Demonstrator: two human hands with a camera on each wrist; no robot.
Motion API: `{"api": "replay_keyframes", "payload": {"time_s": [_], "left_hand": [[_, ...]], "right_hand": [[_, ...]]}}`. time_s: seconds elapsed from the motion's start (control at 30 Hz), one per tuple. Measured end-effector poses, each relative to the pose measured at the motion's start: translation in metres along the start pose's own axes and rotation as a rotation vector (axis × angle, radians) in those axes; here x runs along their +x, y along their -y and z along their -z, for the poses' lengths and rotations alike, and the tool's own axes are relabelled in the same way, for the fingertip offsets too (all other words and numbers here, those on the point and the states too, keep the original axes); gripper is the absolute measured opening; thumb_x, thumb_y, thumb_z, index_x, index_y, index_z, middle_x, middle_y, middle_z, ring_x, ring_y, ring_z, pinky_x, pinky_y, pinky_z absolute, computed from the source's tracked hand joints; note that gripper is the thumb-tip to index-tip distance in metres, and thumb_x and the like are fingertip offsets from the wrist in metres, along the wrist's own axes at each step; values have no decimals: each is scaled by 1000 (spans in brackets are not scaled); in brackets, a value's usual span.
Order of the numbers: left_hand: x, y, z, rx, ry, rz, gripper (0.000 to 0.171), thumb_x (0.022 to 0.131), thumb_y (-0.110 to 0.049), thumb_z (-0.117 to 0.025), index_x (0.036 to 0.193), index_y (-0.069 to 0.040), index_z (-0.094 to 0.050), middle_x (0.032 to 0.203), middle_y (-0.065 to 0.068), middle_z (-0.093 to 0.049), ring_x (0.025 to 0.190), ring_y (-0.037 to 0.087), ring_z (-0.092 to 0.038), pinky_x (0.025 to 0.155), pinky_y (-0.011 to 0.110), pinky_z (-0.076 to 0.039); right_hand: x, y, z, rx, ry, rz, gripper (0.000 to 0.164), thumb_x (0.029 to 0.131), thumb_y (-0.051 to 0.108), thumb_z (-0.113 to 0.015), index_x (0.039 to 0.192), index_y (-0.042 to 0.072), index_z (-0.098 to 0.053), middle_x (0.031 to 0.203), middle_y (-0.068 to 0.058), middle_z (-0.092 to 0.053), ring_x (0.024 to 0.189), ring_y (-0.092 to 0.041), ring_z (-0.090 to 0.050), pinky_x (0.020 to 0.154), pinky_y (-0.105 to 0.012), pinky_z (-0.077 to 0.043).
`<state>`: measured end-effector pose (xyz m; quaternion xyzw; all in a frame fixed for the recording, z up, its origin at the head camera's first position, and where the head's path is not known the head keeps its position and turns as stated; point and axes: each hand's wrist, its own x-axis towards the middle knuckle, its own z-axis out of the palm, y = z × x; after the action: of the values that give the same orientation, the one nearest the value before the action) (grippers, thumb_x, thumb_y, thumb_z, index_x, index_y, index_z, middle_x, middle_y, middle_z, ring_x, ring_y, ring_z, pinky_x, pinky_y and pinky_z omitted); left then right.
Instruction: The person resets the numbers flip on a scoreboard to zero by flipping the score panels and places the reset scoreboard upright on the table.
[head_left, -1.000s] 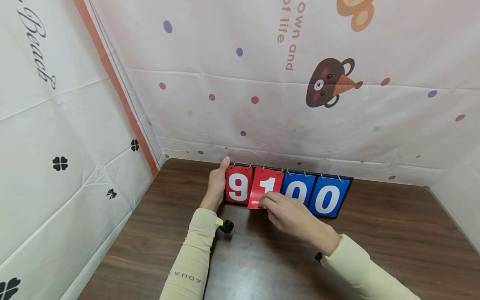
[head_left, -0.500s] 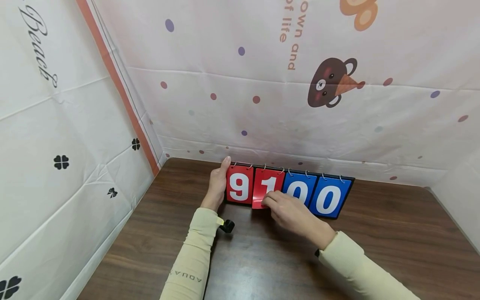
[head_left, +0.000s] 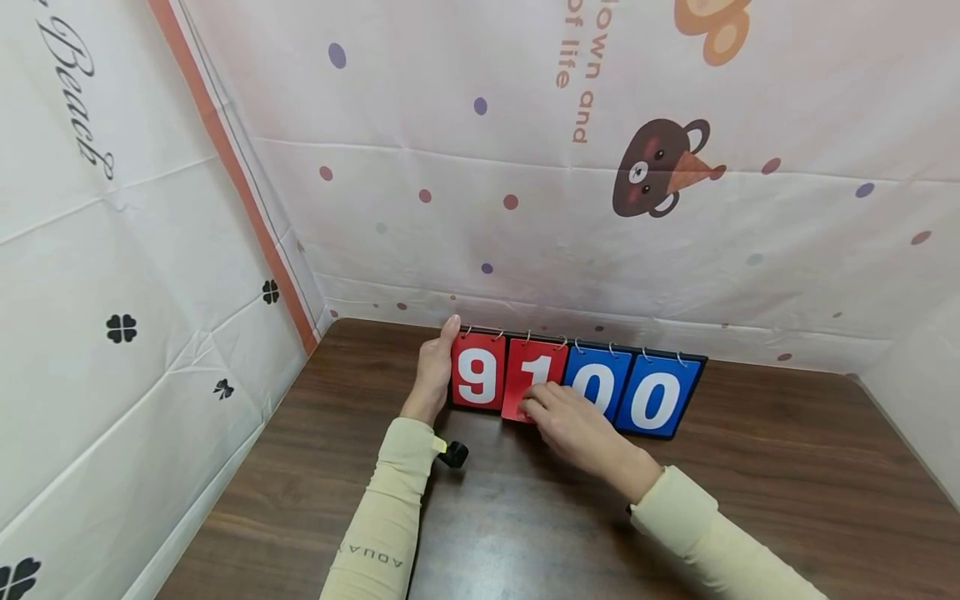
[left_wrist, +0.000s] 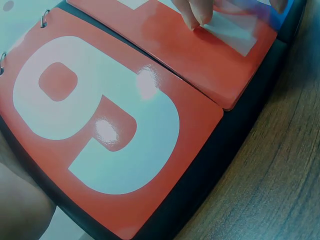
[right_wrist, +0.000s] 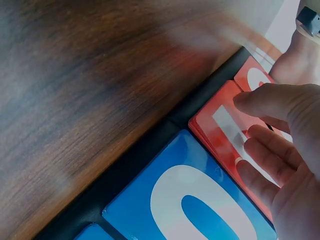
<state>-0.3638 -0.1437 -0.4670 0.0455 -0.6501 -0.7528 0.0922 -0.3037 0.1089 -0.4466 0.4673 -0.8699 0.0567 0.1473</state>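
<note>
A flip scoreboard (head_left: 697, 387) leans on the table, its ring-hung number cards showing 9, 1, 0 and 0. My left hand (head_left: 431, 371) grips its left edge, thumb up at the top corner, beside the red 9 card (left_wrist: 120, 165). At the red 1 card (head_left: 516, 392), my right hand (head_left: 573, 429) has its fingertips against the lower part of the face. The right wrist view shows the thumb and loosely bent fingers apart over that card (right_wrist: 205, 120), pinching nothing. To the right hang the blue 0 cards (right_wrist: 145, 185), one partly covered by the right hand.
The scoreboard stands near the back of the brown wooden table (head_left: 787, 467). Printed cloth (head_left: 420, 242) hangs behind the table, and another white cloth (head_left: 172, 433) runs along its left side. A small black device (head_left: 453, 454) is at the left cuff.
The red 1 card, tilted with its lower edge lifted a second ago, has come down flat over its stack. My right hand shifted slightly with it; the left hand stays in place.
</note>
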Motion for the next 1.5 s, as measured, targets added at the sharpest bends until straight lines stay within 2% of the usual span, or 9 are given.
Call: {"api": "replay_keyframes", "payload": {"time_s": [0.23, 0.37, 0.57, 0.8, 0.93, 1.03, 1.23, 1.4, 1.5], "left_hand": [[-2, 0, 0, -4, 7, -3, 54, 104, -58, -59, 85, -10, -73, 87, 3, -69, 89, 18, -61, 82, 35, -49], [-2, 0, 0, -3, 4, -6, 53, 104, -57, -59, 83, -10, -73, 87, 3, -69, 88, 18, -61, 81, 35, -49], [-1, -1, -1, 2, -6, 1, 53, 103, -57, -59, 80, -11, -72, 87, 3, -68, 89, 18, -60, 82, 36, -48], [-1, -3, -1, -8, -29, -2, 54, 102, -58, -60, 81, -10, -74, 86, 4, -70, 88, 19, -62, 82, 36, -48], [0, -2, -2, -2, -24, 2, 56, 102, -59, -60, 84, -8, -75, 88, 4, -71, 89, 18, -62, 83, 36, -48], [0, -1, -2, 0, -27, 10, 57, 102, -60, -61, 87, -7, -76, 90, 6, -72, 89, 19, -62, 84, 36, -48], [0, 0, -2, 13, -23, 27, 60, 101, -63, -60, 97, -5, -76, 99, 7, -72, 94, 20, -62, 87, 38, -49], [-1, -2, -2, 14, -18, 32, 61, 102, -64, -60, 98, -5, -75, 100, 8, -72, 95, 20, -61, 89, 38, -48], [0, -2, -2, 7, -26, 27, 59, 102, -62, -60, 95, -5, -75, 98, 7, -71, 94, 20, -61, 88, 38, -48]], "right_hand": [[0, 2, -1, -2, 21, -4, 44, 87, 9, -87, 127, 6, -70, 125, -12, -67, 115, -28, -64, 97, -42, -56], [5, 2, 4, 17, -10, -7, 43, 88, 11, -87, 127, 6, -70, 126, -12, -67, 116, -28, -63, 98, -43, -56], [25, -1, 22, 33, -158, 53, 37, 87, 5, -87, 121, 4, -72, 123, -12, -70, 115, -27, -66, 98, -42, -56], [59, -13, 47, -33, -323, 120, 33, 85, 1, -87, 114, 2, -72, 116, -13, -70, 106, -27, -68, 92, -38, -58], [76, -22, 54, -42, -376, 107, 31, 87, 1, -86, 115, 2, -72, 111, -12, -71, 103, -26, -69, 92, -38, -59], [89, -30, 54, 11, -318, -5, 27, 93, 4, -80, 118, 1, -70, 112, -13, -70, 102, -26, -67, 91, -38, -59], [114, -48, 52, 306, -28, -309, 22, 103, 15, -69, 122, 3, -73, 112, -10, -72, 99, -25, -66, 93, -41, -58], [126, -64, 52, 475, 200, -420, 28, 106, 22, -64, 125, 3, -73, 111, -10, -73, 100, -25, -65, 94, -42, -55], [128, -75, 51, 528, 326, -482, 35, 107, 30, -60, 125, 4, -74, 111, -10, -72, 101, -26, -64, 94, -42, -52]]}}
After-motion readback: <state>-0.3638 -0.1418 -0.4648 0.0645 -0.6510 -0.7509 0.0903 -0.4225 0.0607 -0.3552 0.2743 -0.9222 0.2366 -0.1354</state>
